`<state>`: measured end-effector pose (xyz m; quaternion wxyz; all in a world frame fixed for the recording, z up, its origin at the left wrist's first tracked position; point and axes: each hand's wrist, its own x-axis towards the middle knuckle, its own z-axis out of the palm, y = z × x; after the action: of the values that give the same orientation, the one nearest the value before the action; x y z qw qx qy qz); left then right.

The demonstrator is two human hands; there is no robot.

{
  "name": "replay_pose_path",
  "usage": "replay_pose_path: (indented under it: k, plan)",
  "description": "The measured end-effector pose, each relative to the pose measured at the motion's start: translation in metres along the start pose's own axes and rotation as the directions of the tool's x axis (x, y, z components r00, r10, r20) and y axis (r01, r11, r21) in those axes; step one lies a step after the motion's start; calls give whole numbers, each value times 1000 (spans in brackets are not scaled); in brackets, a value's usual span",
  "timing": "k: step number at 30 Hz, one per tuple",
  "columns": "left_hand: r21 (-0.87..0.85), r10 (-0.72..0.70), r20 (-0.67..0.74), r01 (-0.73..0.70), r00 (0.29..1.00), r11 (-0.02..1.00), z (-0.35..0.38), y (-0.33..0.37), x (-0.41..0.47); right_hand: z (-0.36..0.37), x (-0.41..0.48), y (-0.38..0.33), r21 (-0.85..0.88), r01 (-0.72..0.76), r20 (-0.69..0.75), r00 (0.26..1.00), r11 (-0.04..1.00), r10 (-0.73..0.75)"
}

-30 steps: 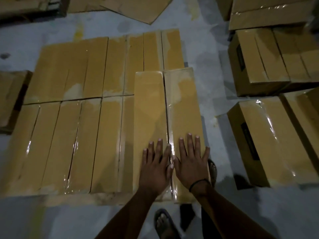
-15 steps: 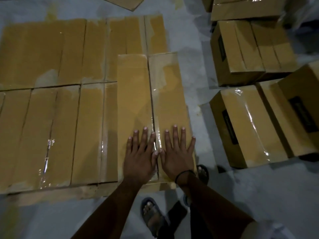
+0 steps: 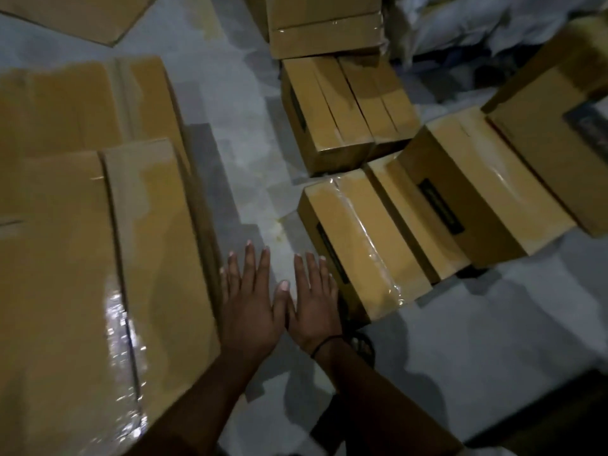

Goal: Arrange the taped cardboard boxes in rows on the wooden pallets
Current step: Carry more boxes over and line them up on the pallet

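Note:
Rows of taped cardboard boxes fill the left of the view; the nearest right-hand one (image 3: 158, 258) has a shiny tape seam. Any pallet under them is hidden. My left hand (image 3: 250, 297) and my right hand (image 3: 312, 297) hover flat, fingers spread and empty, over the grey floor between that row and a loose taped box (image 3: 365, 245) on the floor to the right. My right hand's fingers lie close to that box's near left side; whether they touch it is unclear.
More taped boxes stand on the floor to the right (image 3: 487, 189) and behind (image 3: 342, 110), with a further box (image 3: 325, 24) at the top. A flat cardboard sheet (image 3: 75, 14) lies top left. A sandalled foot (image 3: 362, 345) shows below my right wrist.
Both hands have come off the top of the stacked boxes and moved right, over the floor gap. The view has swung right toward the loose boxes.

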<state>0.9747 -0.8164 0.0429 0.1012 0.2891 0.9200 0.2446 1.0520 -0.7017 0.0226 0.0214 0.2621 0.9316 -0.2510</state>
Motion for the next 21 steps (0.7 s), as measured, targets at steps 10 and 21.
replay_pose_path:
  k: [10, 21]
  plan:
    - [-98, -193, 203, 216, 960, 971, 228, 121, 122, -32, 141, 298, -146, -177, 46, 982, 973, 186]
    - [-118, -516, 362, 587, 776, 801, 407, 121, 210, 25, 268, 478, -290, -141, 197, 959, 947, 204]
